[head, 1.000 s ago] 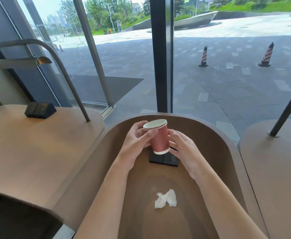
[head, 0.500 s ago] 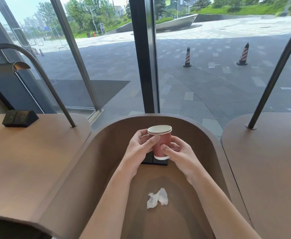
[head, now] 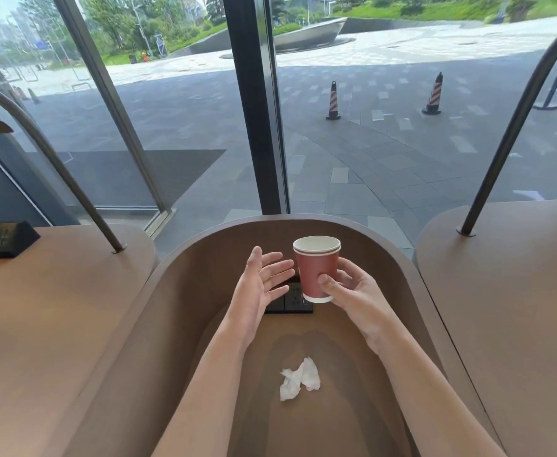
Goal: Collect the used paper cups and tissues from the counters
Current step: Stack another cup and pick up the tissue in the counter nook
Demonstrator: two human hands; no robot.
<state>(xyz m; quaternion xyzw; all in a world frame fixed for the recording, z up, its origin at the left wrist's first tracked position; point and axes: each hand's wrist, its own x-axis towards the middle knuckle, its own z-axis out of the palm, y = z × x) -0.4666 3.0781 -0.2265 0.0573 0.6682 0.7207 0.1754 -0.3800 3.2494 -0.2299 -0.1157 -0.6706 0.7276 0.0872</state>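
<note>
The right hand (head: 353, 291) is holding the red paper cup (head: 317, 268) upright in its grip, above the desk (head: 178, 324). The left hand (head: 257, 285) is hovering just left of that grip, fingers straight and released. A crumpled tissue (head: 300, 378) is lying on the desk below the grip, nearer the person.

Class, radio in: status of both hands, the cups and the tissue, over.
Right hand grips stacked red cups, upright. Left hand open beside them, not touching. Crumpled tissue on counter, uncollected. Nothing in the way.

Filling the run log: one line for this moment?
right hand holds red paper cup | left hand open, off cup | tissue on counter
</note>
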